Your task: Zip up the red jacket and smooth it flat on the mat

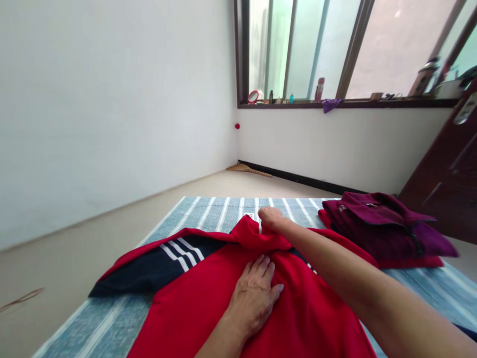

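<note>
Your right hand pinches a fold at the top of the red track jacket, its fingers closed on the cloth, while your left hand lies open and flat on the jacket just below. Press evenly with that palm so the fabric lies smooth beneath the pinch; the jacket rests on a blue striped mat, just beside a folded maroon garment.

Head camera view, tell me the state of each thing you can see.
left hand, flat on the red top
right hand, gripping a fold of the red top
red top, spread out, bunched at the right hand
maroon garments, folded in a stack
blue striped mat, lying flat on the floor
purple cloth, hanging over the window sill
</note>
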`<action>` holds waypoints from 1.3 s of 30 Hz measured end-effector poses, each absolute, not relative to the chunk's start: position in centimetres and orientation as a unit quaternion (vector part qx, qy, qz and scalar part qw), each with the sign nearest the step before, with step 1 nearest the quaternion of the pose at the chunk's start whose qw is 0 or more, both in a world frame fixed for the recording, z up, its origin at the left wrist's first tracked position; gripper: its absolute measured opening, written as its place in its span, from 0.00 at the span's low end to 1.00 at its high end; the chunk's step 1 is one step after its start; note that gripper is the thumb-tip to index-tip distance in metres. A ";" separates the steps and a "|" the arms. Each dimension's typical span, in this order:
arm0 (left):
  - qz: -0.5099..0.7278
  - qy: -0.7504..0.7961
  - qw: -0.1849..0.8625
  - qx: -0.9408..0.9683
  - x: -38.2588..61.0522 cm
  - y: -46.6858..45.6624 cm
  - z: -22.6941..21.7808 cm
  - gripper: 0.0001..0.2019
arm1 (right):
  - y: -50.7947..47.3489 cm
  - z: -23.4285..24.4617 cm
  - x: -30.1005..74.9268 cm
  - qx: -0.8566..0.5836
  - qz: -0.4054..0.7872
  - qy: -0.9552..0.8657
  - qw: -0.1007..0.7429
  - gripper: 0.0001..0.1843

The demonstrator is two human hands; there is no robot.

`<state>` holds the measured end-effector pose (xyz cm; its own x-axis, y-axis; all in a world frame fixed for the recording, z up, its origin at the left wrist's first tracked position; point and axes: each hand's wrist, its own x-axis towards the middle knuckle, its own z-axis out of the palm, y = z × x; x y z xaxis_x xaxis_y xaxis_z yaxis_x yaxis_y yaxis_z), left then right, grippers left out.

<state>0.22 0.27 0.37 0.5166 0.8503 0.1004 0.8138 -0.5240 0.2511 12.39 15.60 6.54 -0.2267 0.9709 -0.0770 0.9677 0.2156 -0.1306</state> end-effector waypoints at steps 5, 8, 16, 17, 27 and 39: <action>0.105 0.483 0.085 0.865 0.2 0.2 0.2 0.25 | 16.7 7.0 13.4 -0.658 0.069 -0.750 0.003 0.15; 0.104 0.483 0.085 0.865 0.2 0.1 0.2 0.25 | 16.7 6.5 13.9 -0.656 0.100 -0.749 -0.005 0.11; 0.107 0.482 0.095 0.865 0.1 0.0 0.2 0.25 | 16.7 4.8 13.3 -0.642 0.134 -0.752 0.071 0.20; 0.108 0.482 0.096 0.864 0.1 0.0 0.2 0.25 | 16.9 4.6 13.3 -0.644 0.139 -0.749 0.074 0.19; 0.106 0.481 0.103 0.864 0.1 -0.1 0.5 0.25 | 18.6 3.3 13.7 -0.660 0.239 -0.711 0.037 0.11; 0.102 0.481 0.141 0.859 -0.1 -0.3 1.3 0.28 | 19.5 1.7 13.2 -0.692 0.240 -0.672 0.109 0.14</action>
